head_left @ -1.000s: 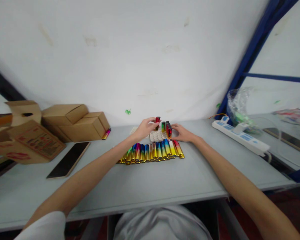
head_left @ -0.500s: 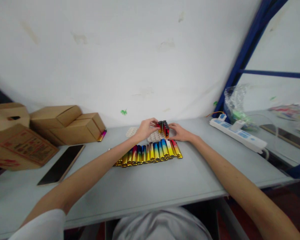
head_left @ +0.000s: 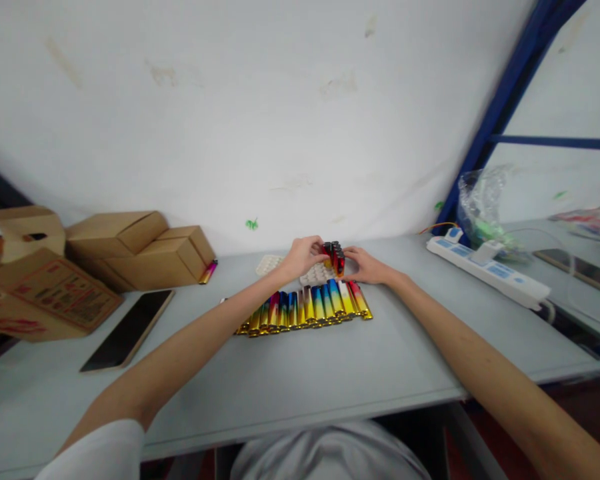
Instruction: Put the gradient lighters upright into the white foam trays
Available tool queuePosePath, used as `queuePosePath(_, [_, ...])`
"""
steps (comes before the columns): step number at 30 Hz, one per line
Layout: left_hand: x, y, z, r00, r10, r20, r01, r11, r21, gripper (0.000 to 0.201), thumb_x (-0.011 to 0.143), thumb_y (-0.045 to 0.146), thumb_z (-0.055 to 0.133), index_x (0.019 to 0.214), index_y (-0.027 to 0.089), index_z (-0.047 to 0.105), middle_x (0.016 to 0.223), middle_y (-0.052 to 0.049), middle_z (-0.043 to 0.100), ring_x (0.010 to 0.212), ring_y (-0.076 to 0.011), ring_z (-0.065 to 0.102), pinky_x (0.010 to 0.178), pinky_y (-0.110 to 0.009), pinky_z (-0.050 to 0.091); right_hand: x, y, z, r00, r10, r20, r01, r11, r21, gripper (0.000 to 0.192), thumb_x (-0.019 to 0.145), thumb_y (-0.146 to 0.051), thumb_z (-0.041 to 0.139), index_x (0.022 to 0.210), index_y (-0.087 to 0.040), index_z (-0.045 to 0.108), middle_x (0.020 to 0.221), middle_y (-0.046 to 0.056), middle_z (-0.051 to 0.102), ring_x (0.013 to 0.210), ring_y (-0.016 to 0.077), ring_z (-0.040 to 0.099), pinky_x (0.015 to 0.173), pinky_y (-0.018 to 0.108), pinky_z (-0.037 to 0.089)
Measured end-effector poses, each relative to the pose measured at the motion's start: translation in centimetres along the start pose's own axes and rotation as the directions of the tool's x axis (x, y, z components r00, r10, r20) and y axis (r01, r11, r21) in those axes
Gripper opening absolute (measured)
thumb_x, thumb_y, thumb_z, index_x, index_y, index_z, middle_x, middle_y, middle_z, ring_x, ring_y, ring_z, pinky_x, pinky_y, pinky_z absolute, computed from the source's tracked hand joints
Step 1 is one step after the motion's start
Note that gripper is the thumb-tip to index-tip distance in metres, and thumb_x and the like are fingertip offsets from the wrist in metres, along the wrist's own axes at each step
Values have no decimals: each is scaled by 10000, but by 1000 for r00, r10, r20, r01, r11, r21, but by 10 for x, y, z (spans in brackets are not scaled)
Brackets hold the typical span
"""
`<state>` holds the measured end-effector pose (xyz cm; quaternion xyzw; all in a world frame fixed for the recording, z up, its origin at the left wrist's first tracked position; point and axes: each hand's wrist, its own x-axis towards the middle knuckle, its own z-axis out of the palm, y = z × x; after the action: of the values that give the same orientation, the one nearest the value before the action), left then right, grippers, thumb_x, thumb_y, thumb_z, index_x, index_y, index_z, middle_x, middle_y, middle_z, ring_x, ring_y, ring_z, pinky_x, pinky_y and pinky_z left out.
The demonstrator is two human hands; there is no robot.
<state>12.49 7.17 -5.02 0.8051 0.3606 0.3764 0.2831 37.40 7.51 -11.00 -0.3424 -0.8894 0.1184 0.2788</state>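
A: Lighters [head_left: 334, 256], a small upright cluster with red and dark tops, stood in a pale tray [head_left: 316, 274] at the far middle of the bench [head_left: 300, 373], directly between the two sets of fingers.

B: How did the hands meet that cluster?

A: On one flank the left hand [head_left: 303, 257] had its fingers curled against the upright lighters; on the other flank the right hand [head_left: 365, 265] pressed its fingers against them. Both hands touched the cluster, but whether either actually gripped a lighter could not be told at this size.

B: What lay nearest to the fingers?

A: Just on the near side of the fingers lay a row of lighters [head_left: 305, 308], flat and side by side, with gold ends and blue, yellow, red and magenta bodies. A second pale tray [head_left: 267, 264] rested just beyond the left wrist.

B: And farther out?

A: Well out past the left fingers sat cardboard boxes [head_left: 140, 250], with a single lighter [head_left: 209, 272] touching the nearest box and a dark phone [head_left: 129, 329] lying flat. Well out past the right fingers lay a white power strip [head_left: 487, 280], with a clear plastic bag [head_left: 480, 207] behind it.
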Motion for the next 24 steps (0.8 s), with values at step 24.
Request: queuePosePath(24, [-12, 20, -19, 992, -76, 105, 41, 955, 295, 127, 818, 267, 728, 846, 144, 743, 830, -88, 781, 784, -208, 724, 752, -315, 540, 1, -1, 2, 999, -18, -27, 18, 999, 28, 674, 799, -598, 784, 1319, -189, 656, 1328, 166, 633, 1220, 346, 595, 1087, 547, 464])
